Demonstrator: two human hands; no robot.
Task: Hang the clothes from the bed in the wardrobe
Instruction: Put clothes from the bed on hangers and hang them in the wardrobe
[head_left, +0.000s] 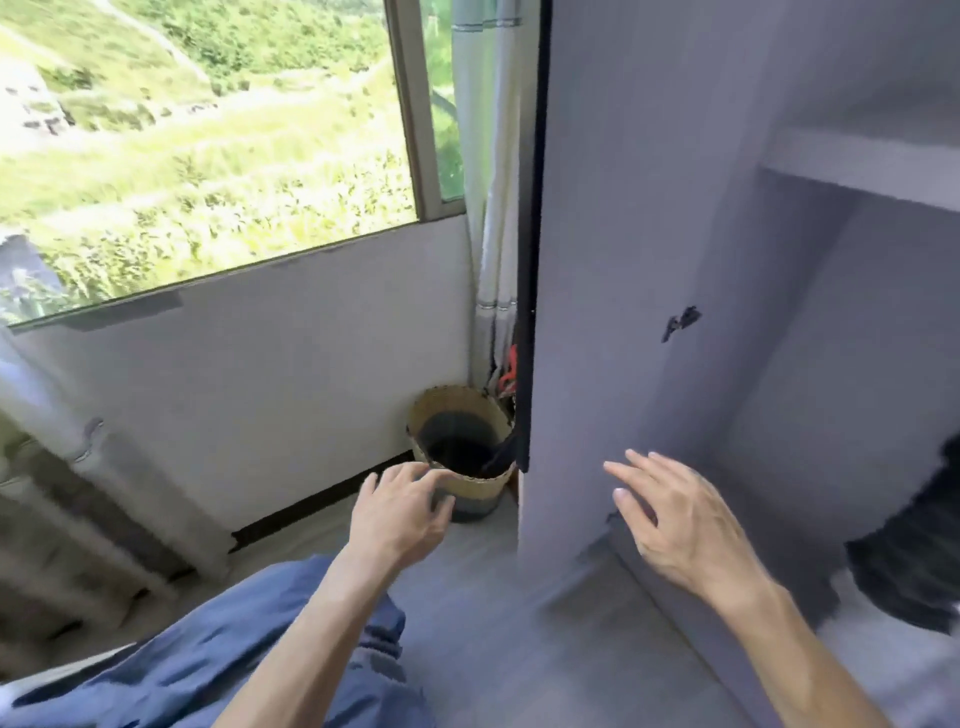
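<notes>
Your left hand (400, 512) and right hand (675, 519) are both empty, fingers loosely spread, with the wardrobe door (597, 260) edge between them, a wicker basket (465, 452) just beyond the left, and a dark garment (914, 561) inside the wardrobe (857, 166) right of your right hand.

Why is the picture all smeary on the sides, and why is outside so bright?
Head view: the large glass window is sunlit and nearly washed out, while the pale grey wardrobe looks dim. Motion blur smears the dark cloth at the right edge. The left hand and right hand look fairly sharp. The wide lens bends straight edges.
</notes>
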